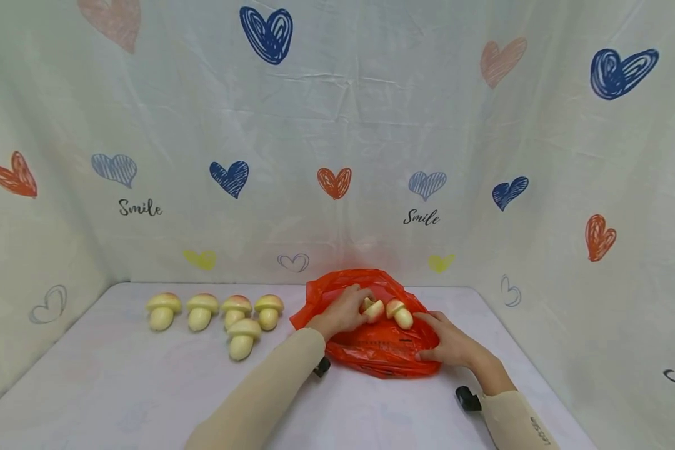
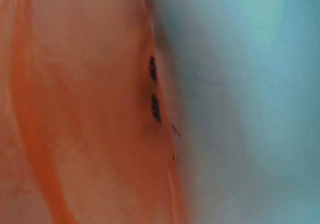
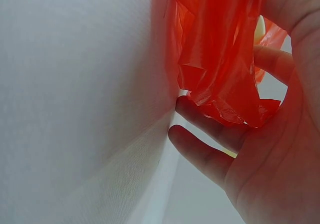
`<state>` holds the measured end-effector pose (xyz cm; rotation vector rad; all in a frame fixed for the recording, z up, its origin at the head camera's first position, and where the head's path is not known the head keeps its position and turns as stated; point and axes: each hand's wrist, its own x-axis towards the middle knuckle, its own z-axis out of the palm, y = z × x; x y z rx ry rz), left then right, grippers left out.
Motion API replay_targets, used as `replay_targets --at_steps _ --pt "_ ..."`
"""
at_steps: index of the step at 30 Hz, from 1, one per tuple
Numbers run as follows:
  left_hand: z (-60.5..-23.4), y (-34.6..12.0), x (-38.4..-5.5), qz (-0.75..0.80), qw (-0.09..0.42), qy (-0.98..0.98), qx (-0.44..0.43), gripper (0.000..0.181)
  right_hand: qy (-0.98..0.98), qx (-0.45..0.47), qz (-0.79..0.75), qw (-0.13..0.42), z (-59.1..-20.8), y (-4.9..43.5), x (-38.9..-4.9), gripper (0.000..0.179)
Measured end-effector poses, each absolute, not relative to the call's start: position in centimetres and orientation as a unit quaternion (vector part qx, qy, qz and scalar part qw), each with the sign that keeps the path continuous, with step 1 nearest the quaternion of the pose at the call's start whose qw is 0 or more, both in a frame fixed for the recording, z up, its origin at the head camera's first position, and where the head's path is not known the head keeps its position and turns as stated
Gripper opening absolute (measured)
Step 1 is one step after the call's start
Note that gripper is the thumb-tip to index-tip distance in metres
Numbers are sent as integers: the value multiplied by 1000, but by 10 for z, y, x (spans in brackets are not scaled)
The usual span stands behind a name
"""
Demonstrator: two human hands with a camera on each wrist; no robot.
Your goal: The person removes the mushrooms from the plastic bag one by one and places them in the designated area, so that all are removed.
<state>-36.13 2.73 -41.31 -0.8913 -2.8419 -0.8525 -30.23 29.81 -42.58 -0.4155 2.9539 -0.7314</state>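
Note:
A red plastic bag (image 1: 371, 359) lies with its mouth spread on the white table. My left hand (image 1: 345, 310) reaches over it and pinches a mushroom (image 1: 374, 312) with a pale stem and pinkish cap. A second mushroom (image 1: 400, 314) lies on the bag just to the right. At the bag's right edge is my right hand (image 1: 452, 340), thumb and fingers spread apart and touching the plastic. The right wrist view shows red folds of the bag (image 3: 220, 48) between thumb and fingers. In the left wrist view, blurred bag plastic (image 2: 90, 103) fills the left half and the left hand is hidden.
Several more mushrooms stand at the left: a row along the back with one mushroom (image 1: 200, 311) in it, and a single mushroom (image 1: 242, 338) in front. Behind the table (image 1: 146, 387) hangs a white curtain (image 1: 292, 125) printed with hearts, which also closes both sides.

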Motion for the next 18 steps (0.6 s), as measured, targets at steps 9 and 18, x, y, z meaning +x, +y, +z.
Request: replay_targets --at_steps 9,18 --pt "-414 27 -360 -268 43 -921 -280 20 962 -136 -235 37 -427 298 -303 84" --pt "-417 28 -362 -276 58 -905 -319 13 961 -145 -233 34 -426 298 -302 84"
